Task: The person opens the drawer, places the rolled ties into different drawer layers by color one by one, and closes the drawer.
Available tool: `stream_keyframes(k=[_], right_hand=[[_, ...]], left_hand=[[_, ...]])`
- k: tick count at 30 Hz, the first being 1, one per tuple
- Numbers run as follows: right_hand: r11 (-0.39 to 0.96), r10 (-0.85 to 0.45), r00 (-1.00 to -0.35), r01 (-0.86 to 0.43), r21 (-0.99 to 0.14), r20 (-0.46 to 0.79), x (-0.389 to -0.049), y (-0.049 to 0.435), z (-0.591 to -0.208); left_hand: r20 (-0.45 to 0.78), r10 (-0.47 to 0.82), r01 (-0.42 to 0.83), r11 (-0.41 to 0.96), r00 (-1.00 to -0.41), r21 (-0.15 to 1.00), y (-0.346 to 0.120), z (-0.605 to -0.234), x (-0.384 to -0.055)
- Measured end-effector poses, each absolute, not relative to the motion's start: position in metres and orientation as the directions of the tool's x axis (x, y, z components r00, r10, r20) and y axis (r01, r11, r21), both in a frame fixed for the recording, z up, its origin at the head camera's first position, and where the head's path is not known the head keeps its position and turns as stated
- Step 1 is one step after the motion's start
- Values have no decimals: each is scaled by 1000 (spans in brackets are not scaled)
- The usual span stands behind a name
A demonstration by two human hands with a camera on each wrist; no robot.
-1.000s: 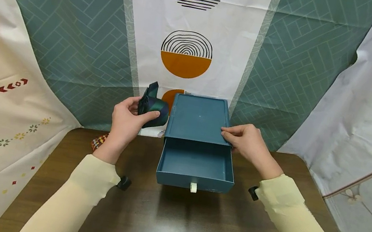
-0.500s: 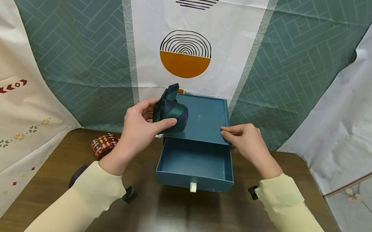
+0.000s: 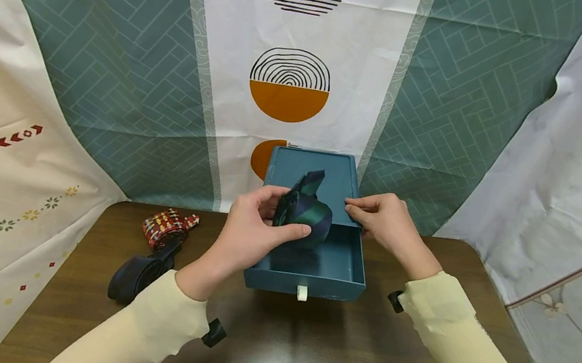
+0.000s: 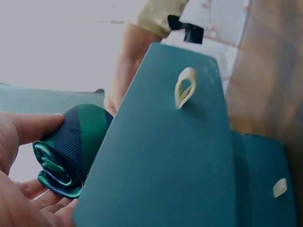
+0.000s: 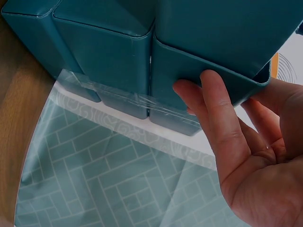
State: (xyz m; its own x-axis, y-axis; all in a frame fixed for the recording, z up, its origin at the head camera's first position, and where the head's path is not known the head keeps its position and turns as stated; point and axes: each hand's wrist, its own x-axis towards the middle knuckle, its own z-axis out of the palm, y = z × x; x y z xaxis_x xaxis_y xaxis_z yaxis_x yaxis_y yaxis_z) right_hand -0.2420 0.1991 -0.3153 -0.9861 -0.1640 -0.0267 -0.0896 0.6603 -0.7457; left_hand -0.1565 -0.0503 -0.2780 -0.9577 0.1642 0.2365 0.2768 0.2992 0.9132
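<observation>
My left hand (image 3: 249,226) holds a rolled necktie (image 3: 318,217) with green and navy stripes, thumb on one side and fingers on the other. The tie hangs over the pulled-out top drawer (image 3: 333,288) of a teal drawer box (image 3: 299,167). In the left wrist view, the rolled necktie (image 4: 87,130) shows beside the drawer front, its coiled end towards the camera. My right hand (image 3: 385,220) grips the right top edge of the box. In the right wrist view, its fingers (image 5: 220,111) lie against the box's side, and the thumb is partly hidden.
A red multicoloured woven rolled tie (image 3: 159,227) and a dark rolled tie (image 3: 132,280) lie at the left of the wooden table (image 3: 273,358). A pale loop pull (image 4: 185,85) sticks out from the drawer front. Patterned cloth (image 3: 130,71) hangs close behind the box.
My left hand has carried the rolled necktie rightward from beside the box, across its top and down over the drawer. My right hand keeps its place on the box. The ties at left are uncovered.
</observation>
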Motion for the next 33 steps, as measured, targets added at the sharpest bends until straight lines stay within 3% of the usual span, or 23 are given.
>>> stream_keyframes(k=[10,22,33], right_hand=[[664,-166,-986,-90,-742,-29,-242,200,-316],[681,-176,-984,-109,-724,-17,-243,201,-316],[677,-171,-985,-102,-729,-20,-242,200,-315]], left_hand=[[175,258,265,374,-950,889,-44,-316,-173],[76,402,288,499,-913,818,-40,-321,-175],[-22,405,244,593,-914,768,-39,-321,-178]])
